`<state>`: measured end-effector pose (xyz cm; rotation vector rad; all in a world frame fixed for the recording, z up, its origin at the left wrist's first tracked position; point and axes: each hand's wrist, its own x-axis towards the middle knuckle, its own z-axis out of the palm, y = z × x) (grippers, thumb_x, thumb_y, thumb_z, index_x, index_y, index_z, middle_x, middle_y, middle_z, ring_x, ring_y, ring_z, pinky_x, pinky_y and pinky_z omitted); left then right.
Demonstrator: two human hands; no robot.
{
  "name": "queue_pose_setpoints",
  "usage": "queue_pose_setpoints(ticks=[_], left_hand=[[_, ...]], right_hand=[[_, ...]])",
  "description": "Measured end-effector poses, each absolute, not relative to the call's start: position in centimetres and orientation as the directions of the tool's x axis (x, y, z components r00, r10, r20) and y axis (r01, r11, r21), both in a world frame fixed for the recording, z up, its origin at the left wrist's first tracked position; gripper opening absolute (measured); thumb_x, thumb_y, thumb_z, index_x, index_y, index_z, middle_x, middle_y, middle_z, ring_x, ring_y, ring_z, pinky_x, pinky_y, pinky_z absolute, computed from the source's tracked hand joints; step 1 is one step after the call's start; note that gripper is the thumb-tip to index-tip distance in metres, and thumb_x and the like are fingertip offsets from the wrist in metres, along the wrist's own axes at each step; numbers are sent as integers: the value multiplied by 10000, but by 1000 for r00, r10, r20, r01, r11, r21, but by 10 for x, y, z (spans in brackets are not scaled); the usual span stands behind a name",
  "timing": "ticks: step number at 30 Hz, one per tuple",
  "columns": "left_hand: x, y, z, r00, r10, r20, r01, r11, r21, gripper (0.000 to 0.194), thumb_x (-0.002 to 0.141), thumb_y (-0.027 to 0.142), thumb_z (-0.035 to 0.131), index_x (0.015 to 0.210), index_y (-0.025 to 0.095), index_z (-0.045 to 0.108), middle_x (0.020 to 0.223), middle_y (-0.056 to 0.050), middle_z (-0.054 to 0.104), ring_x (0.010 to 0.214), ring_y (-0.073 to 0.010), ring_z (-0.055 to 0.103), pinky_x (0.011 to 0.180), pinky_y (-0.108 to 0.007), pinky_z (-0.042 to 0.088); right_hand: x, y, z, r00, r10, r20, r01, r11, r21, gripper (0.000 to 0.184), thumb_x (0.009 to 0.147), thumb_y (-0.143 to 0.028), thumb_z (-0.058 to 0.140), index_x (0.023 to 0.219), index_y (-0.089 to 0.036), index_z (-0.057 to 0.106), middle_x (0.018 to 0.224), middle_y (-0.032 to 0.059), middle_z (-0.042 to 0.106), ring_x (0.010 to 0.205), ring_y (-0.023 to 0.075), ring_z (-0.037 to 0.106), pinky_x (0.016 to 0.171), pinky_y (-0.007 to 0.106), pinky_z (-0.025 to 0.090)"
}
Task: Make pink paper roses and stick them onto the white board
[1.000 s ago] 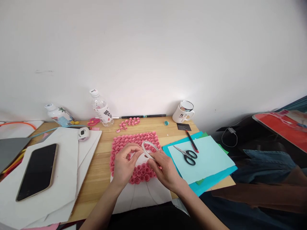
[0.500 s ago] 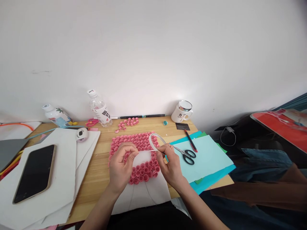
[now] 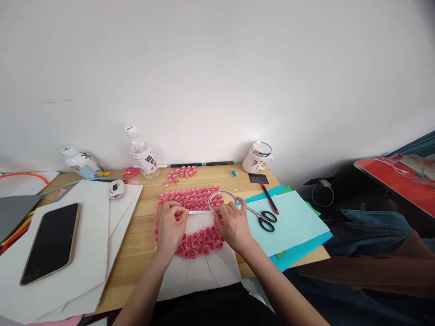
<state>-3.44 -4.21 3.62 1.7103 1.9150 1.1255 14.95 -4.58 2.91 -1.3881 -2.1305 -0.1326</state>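
Observation:
A thin roll of white tape (image 3: pixel 211 199) stands above the sheet, pinched by my right hand (image 3: pixel 235 222) at its lower side. From it a white strip runs level to my left hand (image 3: pixel 171 228), whose thumb and forefinger grip the far end. Below lies a white sheet (image 3: pixel 200 276) with pencil lines, covered in its upper part by rows of rolled pink paper flowers (image 3: pixel 199 199). The strip crosses just over a bare white patch among these flowers. Black-handled scissors (image 3: pixel 267 220) lie right of my right hand, on the coloured paper.
Pale blue paper (image 3: pixel 288 217) lies at right with a red-and-black pen (image 3: pixel 270 199). Behind stand a mug (image 3: pixel 257 157) and a water bottle (image 3: pixel 144 156). Loose pink paper rolls (image 3: pixel 183 173) lie near the wall. At left, a phone (image 3: pixel 50 242) rests on white boards.
Both hands have come lower and closer to the sheet. The strip has turned its flat side up, and the tape roll has tilted over to the right.

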Motion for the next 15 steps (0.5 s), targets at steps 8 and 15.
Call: queue_pose_setpoints(ticks=[8,15], left_hand=[[-36,-43,8,-223,947,233,778,29,628,161,730,268,574,594,199,627,813,-76,552,878,-273,467,828,-460,391],[-37,-47,4,-211,943,255,800,17,599,158,746,249,555,604,202,608,817,-79,559,867,-273,465,816,-454,383]], right_hand=[[141,-43,5,-233,837,496,899,380,-219,136,839,-99,437,777,-175,531,648,27,603,697,191,523,912,463,302],[144,-46,2,-225,827,515,883,397,-252,139,832,-99,445,796,-187,547,662,28,609,733,202,530,919,457,307]])
